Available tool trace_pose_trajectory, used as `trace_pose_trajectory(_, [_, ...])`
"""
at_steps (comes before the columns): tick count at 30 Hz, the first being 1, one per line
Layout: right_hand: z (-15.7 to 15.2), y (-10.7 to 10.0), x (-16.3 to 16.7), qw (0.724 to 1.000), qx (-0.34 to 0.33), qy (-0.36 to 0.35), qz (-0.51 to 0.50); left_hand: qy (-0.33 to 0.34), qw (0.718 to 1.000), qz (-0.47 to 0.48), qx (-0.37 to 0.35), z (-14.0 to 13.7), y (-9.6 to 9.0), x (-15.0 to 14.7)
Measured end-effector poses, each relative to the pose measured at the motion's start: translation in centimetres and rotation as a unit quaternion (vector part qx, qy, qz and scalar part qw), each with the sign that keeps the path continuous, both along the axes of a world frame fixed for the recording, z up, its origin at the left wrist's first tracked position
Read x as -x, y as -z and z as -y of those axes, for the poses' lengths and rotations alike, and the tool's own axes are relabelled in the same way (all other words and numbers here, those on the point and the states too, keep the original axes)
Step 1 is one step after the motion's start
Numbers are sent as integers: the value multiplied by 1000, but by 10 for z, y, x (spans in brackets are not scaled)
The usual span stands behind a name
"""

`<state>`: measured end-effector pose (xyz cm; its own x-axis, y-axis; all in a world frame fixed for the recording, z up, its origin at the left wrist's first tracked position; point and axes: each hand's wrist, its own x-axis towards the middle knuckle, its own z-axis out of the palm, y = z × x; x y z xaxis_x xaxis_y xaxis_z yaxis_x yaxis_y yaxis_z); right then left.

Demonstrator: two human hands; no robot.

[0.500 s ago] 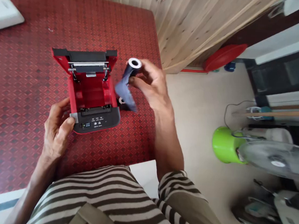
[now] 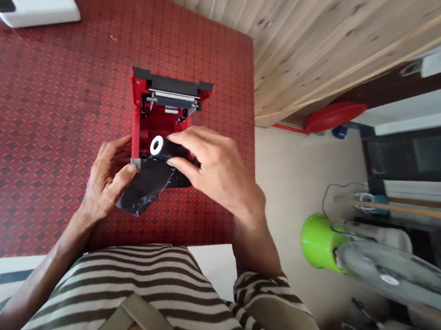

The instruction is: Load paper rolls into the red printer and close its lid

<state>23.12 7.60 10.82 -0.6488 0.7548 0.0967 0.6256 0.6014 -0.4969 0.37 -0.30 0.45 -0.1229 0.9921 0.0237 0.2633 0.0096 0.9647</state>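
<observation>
Head cam: R hand [image 2: 220,170] pinches a black roll [image 2: 172,149] btwn thumb & fingers over the open bay of the red printer [image 2: 136,133], just L of frame centre, roll's white-rimmed end facing frame L, w/ a loose dark sheet [image 2: 146,184] draped down across the printer's front & past its edge. L hand [image 2: 106,181] holds the printer's lower-L corner, thumb on the grey tab [image 2: 135,165], fingers along the side; lid [image 2: 173,84] stands up, white device [image 2: 42,4] upper L on red patterned table [image 2: 56,121], green bucket [image 2: 318,241] mid-R
</observation>
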Motion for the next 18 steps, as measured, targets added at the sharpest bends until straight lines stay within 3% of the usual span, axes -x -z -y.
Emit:
trace_pose_trajectory(4, [5,-5,28,983,-7,32,179,8,1000,-17,12,0,-4,1])
trace_pose_trajectory(7, [0,-6,41,969,2,36,243,15,1000,-23,14,0,-6,1])
trace_pose_trajectory(18, [-32,28,49,965,-7,5,263,6,1000,-9,14,-1,-6,0])
